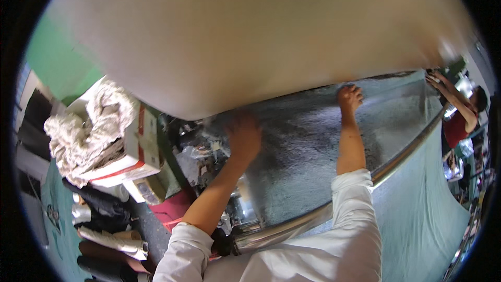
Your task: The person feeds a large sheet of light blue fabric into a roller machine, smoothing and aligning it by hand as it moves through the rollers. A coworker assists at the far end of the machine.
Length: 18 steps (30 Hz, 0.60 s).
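A grey-blue sheet of cloth point(302, 151) hangs or lies stretched in front of me, with dark, shiny patches across it. My left hand point(244, 137) is at its left part, smeared by motion, so its fingers cannot be made out. My right hand point(350, 99) is by the cloth's upper edge, fingers bent and slightly apart, nothing visible in them. Whether it touches the cloth I cannot tell. Just beyond both hands looms a large, smooth beige surface point(261, 31), blurred, filling the top of the view.
A metal bar point(292, 232) crosses in front of my body, pale green cloth point(417, 203) hanging beyond it. At right, a person in red point(457, 125) reaches to the sheet's corner. At left, a white box point(148, 146) bears bundled cream fabric point(94, 125); rolls point(112, 243) lie below.
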Each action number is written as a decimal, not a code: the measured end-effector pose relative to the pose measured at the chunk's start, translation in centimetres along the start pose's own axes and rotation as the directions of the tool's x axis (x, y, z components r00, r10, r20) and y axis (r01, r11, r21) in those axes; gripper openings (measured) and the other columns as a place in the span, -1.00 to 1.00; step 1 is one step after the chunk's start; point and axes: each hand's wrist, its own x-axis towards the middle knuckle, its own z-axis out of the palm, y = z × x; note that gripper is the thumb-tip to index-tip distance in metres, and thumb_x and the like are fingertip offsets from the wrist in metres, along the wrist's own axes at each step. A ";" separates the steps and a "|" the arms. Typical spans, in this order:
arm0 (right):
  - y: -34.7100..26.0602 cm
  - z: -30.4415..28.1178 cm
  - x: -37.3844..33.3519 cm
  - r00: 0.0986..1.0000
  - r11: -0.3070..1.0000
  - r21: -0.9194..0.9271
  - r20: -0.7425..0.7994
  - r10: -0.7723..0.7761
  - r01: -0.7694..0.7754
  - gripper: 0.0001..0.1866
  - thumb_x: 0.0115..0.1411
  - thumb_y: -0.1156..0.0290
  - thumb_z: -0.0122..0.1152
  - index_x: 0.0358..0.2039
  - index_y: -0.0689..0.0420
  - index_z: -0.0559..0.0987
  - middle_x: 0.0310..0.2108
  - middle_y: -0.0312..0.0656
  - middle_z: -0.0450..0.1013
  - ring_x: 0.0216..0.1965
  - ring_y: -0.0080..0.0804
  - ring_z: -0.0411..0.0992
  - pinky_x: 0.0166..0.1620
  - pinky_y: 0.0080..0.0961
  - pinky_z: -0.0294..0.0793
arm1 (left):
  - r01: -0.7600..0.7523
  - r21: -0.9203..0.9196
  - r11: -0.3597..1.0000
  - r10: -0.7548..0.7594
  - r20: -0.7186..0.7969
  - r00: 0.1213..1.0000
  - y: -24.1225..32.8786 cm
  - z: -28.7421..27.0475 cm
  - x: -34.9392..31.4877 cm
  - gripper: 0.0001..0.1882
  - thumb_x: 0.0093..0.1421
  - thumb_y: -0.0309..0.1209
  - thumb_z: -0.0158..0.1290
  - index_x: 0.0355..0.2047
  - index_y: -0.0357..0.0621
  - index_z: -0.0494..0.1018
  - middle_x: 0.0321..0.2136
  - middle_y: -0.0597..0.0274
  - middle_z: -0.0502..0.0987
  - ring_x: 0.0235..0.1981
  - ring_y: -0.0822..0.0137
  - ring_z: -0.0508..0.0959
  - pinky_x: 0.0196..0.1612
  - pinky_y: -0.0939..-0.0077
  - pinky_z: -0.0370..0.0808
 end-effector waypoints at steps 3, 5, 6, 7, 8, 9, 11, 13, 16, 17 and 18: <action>-0.7 -0.7 -0.6 0.998 1.000 0.009 0.058 -0.002 0.001 -0.41 0.25 0.05 -0.27 0.20 0.11 0.17 0.25 -0.02 -0.01 0.17 0.15 0.05 0.10 0.07 0.13 | 0.090 -0.057 0.994 -0.085 0.076 0.993 1.1 -2.7 0.1 -0.52 0.17 -0.15 -0.09 -0.02 -0.24 0.30 0.03 -0.07 0.30 0.14 -0.08 0.19 0.10 -0.15 0.14; -0.4 -0.3 -0.1 0.999 1.000 -0.020 0.050 0.007 -0.006 -0.41 0.27 0.06 -0.32 0.23 0.12 0.13 0.26 -0.01 -0.04 0.21 0.15 0.01 0.14 0.05 0.09 | 0.058 -0.043 0.997 -0.055 0.077 0.996 1.2 -2.7 0.4 -0.53 0.17 -0.13 -0.08 -0.04 -0.23 0.32 0.03 -0.07 0.31 0.14 -0.08 0.19 0.11 -0.10 0.15; -0.3 -0.3 -0.1 0.998 1.000 -0.005 0.058 0.006 -0.006 -0.40 0.28 0.07 -0.32 0.24 0.12 0.12 0.27 0.00 -0.05 0.21 0.16 0.01 0.15 0.06 0.08 | 0.018 -0.005 1.000 -0.017 0.052 0.999 0.9 -2.4 0.3 -0.54 0.16 -0.14 -0.07 -0.06 -0.23 0.32 0.03 -0.07 0.31 0.14 -0.08 0.19 0.10 -0.06 0.17; 0.0 -0.4 -0.1 0.998 1.000 0.010 0.066 0.003 -0.004 -0.40 0.28 0.07 -0.32 0.25 0.13 0.10 0.28 0.01 -0.07 0.21 0.17 0.00 0.15 0.07 0.06 | -0.021 0.033 0.999 0.020 0.026 0.999 0.9 -2.1 0.4 -0.55 0.16 -0.15 -0.05 -0.07 -0.23 0.33 0.02 -0.08 0.31 0.13 -0.08 0.20 0.10 -0.02 0.18; -0.1 -0.6 -0.4 0.997 1.000 0.016 0.074 0.004 -0.006 -0.40 0.28 0.07 -0.31 0.25 0.13 0.10 0.28 0.01 -0.07 0.21 0.17 0.00 0.16 0.07 0.06 | -0.008 0.014 1.000 0.006 0.088 0.996 0.9 -2.2 0.6 -0.55 0.16 -0.15 -0.05 -0.07 -0.25 0.32 0.02 -0.10 0.31 0.13 -0.08 0.20 0.09 0.01 0.19; -0.1 -0.9 -0.6 0.997 1.000 0.022 0.083 0.005 -0.007 -0.40 0.28 0.07 -0.31 0.25 0.14 0.10 0.29 0.02 -0.08 0.21 0.18 0.00 0.16 0.07 0.05 | 0.008 -0.004 1.000 -0.007 0.149 0.989 1.0 -2.4 0.8 -0.55 0.16 -0.15 -0.05 -0.07 -0.26 0.32 0.02 -0.12 0.30 0.12 -0.08 0.20 0.08 0.03 0.20; -0.2 -1.2 -0.9 0.996 1.000 0.030 0.092 0.006 -0.009 -0.39 0.28 0.07 -0.30 0.25 0.14 0.10 0.29 0.02 -0.08 0.22 0.18 0.00 0.17 0.07 0.04 | 0.020 -0.007 1.000 -0.019 0.170 0.985 1.0 -2.1 0.9 -0.53 0.17 -0.16 -0.05 -0.06 -0.28 0.30 0.02 -0.17 0.29 0.11 -0.09 0.21 0.08 0.06 0.22; -0.3 -1.4 -1.0 0.996 0.999 0.034 0.093 0.006 -0.009 -0.39 0.28 0.08 -0.29 0.25 0.15 0.10 0.29 0.02 -0.08 0.22 0.18 0.00 0.18 0.06 0.03 | 0.015 0.017 1.000 -0.017 0.090 0.996 0.9 -1.2 0.5 -0.51 0.17 -0.15 -0.05 -0.05 -0.31 0.29 0.03 -0.22 0.27 0.10 -0.11 0.21 0.08 0.08 0.23; 0.3 -1.0 -0.8 0.999 1.000 -0.021 0.038 0.002 -0.001 -0.40 0.27 0.10 -0.26 0.23 0.19 0.13 0.29 0.02 -0.07 0.25 0.13 -0.04 0.18 0.09 0.02 | -0.020 0.052 0.998 0.015 0.092 0.996 1.3 -1.2 0.4 -0.48 0.17 -0.16 -0.05 -0.03 -0.35 0.26 0.06 -0.25 0.23 0.10 -0.14 0.20 0.08 0.08 0.24; 0.1 -1.0 -1.0 1.000 0.999 -0.051 0.030 -0.008 0.009 -0.40 0.27 0.10 -0.25 0.23 0.20 0.14 0.29 0.02 -0.07 0.25 0.11 -0.05 0.18 0.09 0.01 | -0.026 0.066 0.997 0.021 0.082 0.996 1.2 -1.1 0.2 -0.48 0.17 -0.16 -0.04 -0.03 -0.36 0.26 0.06 -0.25 0.22 0.10 -0.15 0.20 0.08 0.08 0.24; -0.1 -1.1 -1.1 0.999 0.995 -0.096 0.002 -0.041 0.041 -0.40 0.26 0.11 -0.24 0.22 0.21 0.14 0.29 0.02 -0.07 0.26 0.08 -0.07 0.19 0.08 0.01 | -0.032 0.080 0.996 0.027 0.072 0.997 1.2 -1.1 0.1 -0.48 0.17 -0.16 -0.04 -0.03 -0.37 0.26 0.06 -0.25 0.22 0.09 -0.15 0.21 0.08 0.07 0.24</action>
